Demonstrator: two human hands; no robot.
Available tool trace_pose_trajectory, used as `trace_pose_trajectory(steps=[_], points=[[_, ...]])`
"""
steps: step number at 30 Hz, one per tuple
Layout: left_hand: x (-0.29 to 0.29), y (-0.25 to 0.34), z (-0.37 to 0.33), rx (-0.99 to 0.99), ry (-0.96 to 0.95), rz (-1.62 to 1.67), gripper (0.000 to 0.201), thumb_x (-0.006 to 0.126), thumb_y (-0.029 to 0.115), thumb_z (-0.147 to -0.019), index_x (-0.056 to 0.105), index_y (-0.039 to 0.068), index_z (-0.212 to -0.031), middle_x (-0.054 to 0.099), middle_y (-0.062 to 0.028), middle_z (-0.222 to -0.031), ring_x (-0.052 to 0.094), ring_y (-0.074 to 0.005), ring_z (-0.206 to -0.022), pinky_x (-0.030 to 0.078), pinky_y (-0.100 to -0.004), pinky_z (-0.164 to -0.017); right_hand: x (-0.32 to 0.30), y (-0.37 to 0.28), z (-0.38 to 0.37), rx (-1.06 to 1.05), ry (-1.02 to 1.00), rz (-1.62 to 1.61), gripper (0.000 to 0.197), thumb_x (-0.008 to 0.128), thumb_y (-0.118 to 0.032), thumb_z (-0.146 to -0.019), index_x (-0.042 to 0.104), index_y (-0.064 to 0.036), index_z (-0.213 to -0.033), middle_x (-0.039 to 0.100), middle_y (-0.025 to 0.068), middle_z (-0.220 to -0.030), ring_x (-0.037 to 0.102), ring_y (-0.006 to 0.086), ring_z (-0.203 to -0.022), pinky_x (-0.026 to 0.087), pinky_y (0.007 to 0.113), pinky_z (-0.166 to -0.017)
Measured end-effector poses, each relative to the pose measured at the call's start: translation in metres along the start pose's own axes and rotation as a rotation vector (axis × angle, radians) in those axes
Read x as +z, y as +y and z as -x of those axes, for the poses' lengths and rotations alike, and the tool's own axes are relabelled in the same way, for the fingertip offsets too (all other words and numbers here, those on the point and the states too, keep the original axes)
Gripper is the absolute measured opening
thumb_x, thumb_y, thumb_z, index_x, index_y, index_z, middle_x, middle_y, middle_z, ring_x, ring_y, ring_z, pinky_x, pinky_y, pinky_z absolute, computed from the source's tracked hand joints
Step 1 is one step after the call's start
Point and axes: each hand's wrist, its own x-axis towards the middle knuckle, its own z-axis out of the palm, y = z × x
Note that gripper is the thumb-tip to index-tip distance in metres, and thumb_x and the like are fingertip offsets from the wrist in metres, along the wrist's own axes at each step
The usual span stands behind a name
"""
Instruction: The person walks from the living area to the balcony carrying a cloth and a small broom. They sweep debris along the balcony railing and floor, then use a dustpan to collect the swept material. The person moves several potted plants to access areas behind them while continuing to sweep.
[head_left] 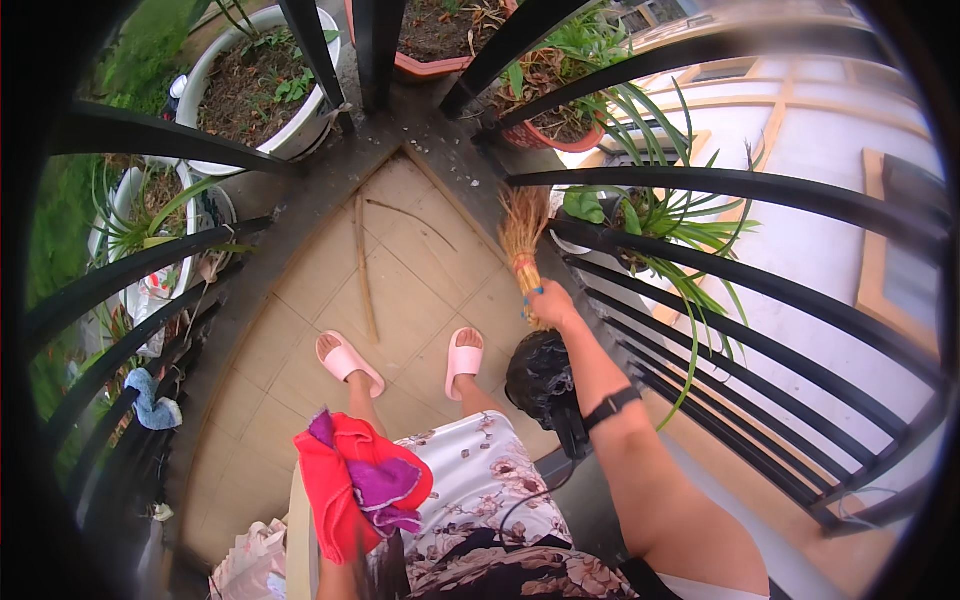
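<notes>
My right hand (551, 303) is closed round the bound handle of a short straw whisk broom (520, 250). The broom's frayed bristles point away from me, at the dark ledge (490, 200) along the foot of the right railing. I cannot tell whether the bristles press on it. A red cloth (335, 475) and a purple cloth (385, 482) are bunched at the end of my left forearm (340, 580). They cover my left hand, so its fingers are hidden, but the cloths are held up with it in front of my lap.
Black railing bars (720, 185) fan out on both sides. Potted plants stand beyond them, among them a white pot (320, 120) and a reddish pot (560, 140). Two thin sticks (362, 270) lie on the tiled floor (310, 270). A black plastic bag (540, 375) sits below my right forearm.
</notes>
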Motion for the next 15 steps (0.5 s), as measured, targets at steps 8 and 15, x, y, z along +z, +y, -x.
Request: trace_pose_trajectory(steps=[8,15], points=[[0.001,-0.001,-0.002,-0.008,-0.012,-0.014,0.032,0.058,0.033,-0.093,0.057,0.007,-0.112,0.061,0.0,-0.091,0.059,-0.0131,-0.078,0.051,-0.0291,-0.067,-0.018,0.006,0.018,0.04,0.374,0.052,0.044,0.056,-0.029,-0.083,0.053,0.0012,-0.115,0.064,0.028,-0.097,0.061,0.0435,-0.095,0.048,0.048,-0.082],[0.001,-0.001,-0.007,-0.01,-0.03,-0.026,0.032,0.058,0.032,-0.093,0.057,0.007,-0.112,0.061,0.0,-0.091,0.059,-0.0131,-0.078,0.051,-0.029,-0.067,0.051,0.046,0.014,0.054,-0.251,-0.26,0.041,0.057,-0.027,-0.082,0.06,-0.001,-0.114,0.067,0.021,-0.092,0.066,0.0309,-0.085,0.05,0.04,-0.078]])
